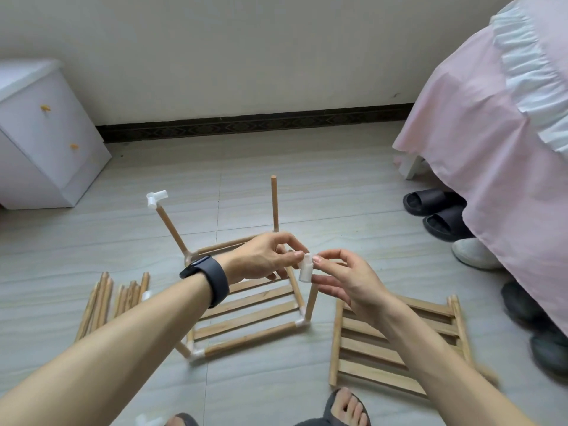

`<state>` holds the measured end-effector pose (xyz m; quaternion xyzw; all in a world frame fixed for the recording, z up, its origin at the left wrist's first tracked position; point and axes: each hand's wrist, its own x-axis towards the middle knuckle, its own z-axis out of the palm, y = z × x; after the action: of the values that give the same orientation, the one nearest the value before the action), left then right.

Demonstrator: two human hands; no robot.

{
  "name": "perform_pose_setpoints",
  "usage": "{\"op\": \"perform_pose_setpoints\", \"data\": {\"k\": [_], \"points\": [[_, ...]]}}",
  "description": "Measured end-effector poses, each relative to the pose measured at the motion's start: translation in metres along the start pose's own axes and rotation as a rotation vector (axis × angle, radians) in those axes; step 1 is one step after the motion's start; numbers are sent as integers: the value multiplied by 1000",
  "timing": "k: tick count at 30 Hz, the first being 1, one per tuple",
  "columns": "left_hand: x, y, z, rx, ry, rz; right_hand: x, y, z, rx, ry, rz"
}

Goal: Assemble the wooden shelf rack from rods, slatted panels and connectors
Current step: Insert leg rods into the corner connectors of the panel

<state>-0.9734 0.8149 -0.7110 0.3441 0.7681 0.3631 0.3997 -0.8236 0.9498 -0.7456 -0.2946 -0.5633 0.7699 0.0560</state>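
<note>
Head view: short white connector (305, 269) pinched by left hand (261, 256) and right hand (344, 281) fingers (318, 259), just above wooden rod (311, 301).

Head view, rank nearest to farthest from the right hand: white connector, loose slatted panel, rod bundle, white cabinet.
1. white connector: pinched in the right hand.
2. loose slatted panel: on the floor, under the right forearm.
3. rod bundle: on the floor, left side.
4. white cabinet: far left, by the wall.

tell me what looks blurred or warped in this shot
Head view: motion blur smears the loose slatted panel and the rod bundle; the white connector is fairly sharp; the wide lens bows the skirting board; soft light, faint shadows.
</note>
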Motion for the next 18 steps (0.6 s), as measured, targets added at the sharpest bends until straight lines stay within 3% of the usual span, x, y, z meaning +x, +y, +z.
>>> {"op": "perform_pose_setpoints", "data": {"k": [7,13,18], "points": [[28,-4,12,-148,-12,-78,12,6,-27,-211,-114,-80],[43,-11,17,-164,-5,-73,24,20,-35,-725,-27,-375],[47,-20,24,-98,22,-76,36,46,-37,-923,71,-622]]}}
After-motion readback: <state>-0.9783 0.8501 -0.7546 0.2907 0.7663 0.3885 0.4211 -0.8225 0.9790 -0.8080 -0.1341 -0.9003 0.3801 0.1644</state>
